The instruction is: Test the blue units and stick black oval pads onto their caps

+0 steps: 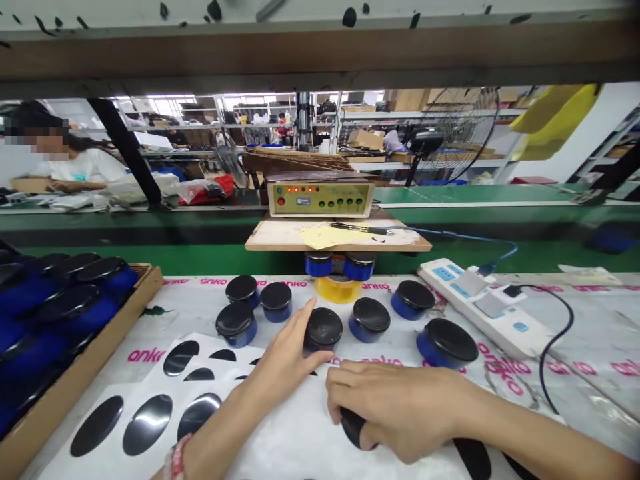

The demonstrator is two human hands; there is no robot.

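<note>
My left hand [285, 350] reaches around a small round blue canister with a black top [324, 327], thumb on its near side and fingers on its left. Closer to me, my right hand [395, 407] is curled with fingertips and thumb at a black oval sticker [353, 427] over the white backing sheet [290, 433]; the fingers partly cover the sticker. More black oval stickers [147, 425] lie on sheets under and left of my left forearm. Matching canisters stand beyond my hands, one of them [370, 319] just right of the one at my left hand.
A cardboard box [95, 373] full of blue canisters stands at the left. A white power strip [485, 307] with plugs and cables lies right. Behind, a control box [320, 199] rests on a wooden shelf [340, 237] above a yellow ring [337, 290]. A person [90, 167] sits far left.
</note>
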